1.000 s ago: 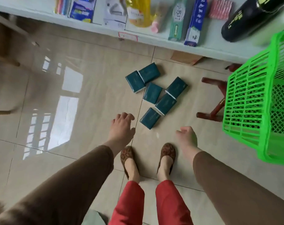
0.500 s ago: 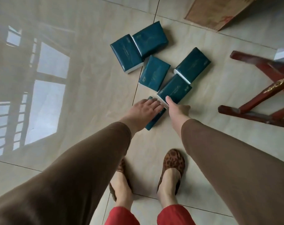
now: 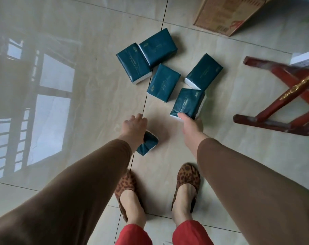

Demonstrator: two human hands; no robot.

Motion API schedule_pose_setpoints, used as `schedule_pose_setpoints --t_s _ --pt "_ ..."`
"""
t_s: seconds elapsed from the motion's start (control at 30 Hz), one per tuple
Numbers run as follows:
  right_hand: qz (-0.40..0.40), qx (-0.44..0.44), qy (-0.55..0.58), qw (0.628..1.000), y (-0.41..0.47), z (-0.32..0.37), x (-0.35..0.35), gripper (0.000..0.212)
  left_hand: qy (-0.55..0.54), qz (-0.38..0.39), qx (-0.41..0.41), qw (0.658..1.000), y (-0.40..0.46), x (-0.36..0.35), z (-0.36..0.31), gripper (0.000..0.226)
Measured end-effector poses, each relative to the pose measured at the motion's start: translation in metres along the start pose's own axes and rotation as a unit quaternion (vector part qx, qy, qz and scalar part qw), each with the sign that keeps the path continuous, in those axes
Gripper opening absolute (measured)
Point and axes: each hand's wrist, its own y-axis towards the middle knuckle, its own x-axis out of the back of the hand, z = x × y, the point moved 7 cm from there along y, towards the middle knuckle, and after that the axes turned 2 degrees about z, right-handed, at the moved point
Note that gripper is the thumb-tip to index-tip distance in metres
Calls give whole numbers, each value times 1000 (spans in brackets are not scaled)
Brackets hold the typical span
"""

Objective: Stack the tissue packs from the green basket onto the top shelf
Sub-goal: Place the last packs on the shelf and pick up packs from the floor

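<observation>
I look down at a big shiny floor with tiles. At the right stands a red wooden stool, and a brown cardboard box lies at the top. The green basket and the top shelf are not in my view.

Six dark tissue packs are down here, not in any basket. Four loose packs lie flat on the floor, past my hands. Two of them touch side by side, and two sit near the stool.

My right hand pinches the near end of a fifth pack. That pack tips up and its long side points away from me, toward the pack behind it.

My left hand curls round a sixth pack, which sticks out under my wrist. I cannot see those fingers well.

I think both hands are full, so the next thing is to lift these two up to the shelf. The four loose packs lie straight ahead, a bit nearer my right hand.
</observation>
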Motion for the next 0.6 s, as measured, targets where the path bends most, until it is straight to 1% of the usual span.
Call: schedule_pose_setpoints --t_s 0.07,0.1,0.17,0.3,0.43,0.53,0.6 --pt "-6 8 19 1000 -32 1 25 48 -99 28 38 994 -31 3 15 67" --pt "-2 12 22 1000 -50 2 38 49 -131 26 43 990 -51 8 22 67" --pt "15 31 23 999 -93 10 63 51 -170 14 42 984 -94 25 37 67" --pt "25 88 26 995 -198 55 108 51 -227 6 38 973 -191 90 77 53" --pt "69 137 44 987 -318 143 127 47 -300 -52 21 952 -295 212 117 47" --pt "121 211 56 968 -410 235 130 36 -332 -121 0 935 -365 324 143 46" --pt "139 263 55 953 -465 295 134 38 -340 -173 -17 924 -406 396 158 43"
